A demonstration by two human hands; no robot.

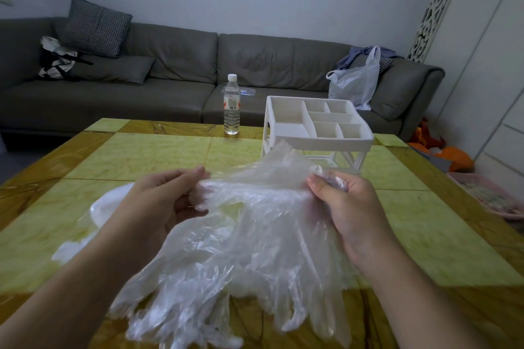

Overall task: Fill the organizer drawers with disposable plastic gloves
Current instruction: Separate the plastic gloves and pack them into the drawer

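Observation:
A bunch of clear disposable plastic gloves [249, 241] hangs between my two hands over the table, fingers drooping toward me. My left hand [167, 198] pinches the cuff edge on the left. My right hand [346, 207] grips the bunched cuffs on the right, fingers curled round the plastic. Behind the gloves stands the white organizer [317, 125], its top tray split into several compartments; its lower part is partly hidden by the gloves. More white plastic [102, 207] lies on the table under my left forearm.
A water bottle [232, 105] stands at the far edge of the yellow-green tiled table [158, 150], left of the organizer. A grey sofa [170, 71] with cushions and a plastic bag [354, 82] runs behind. Orange items and a pink basket [487, 195] lie on the floor at right.

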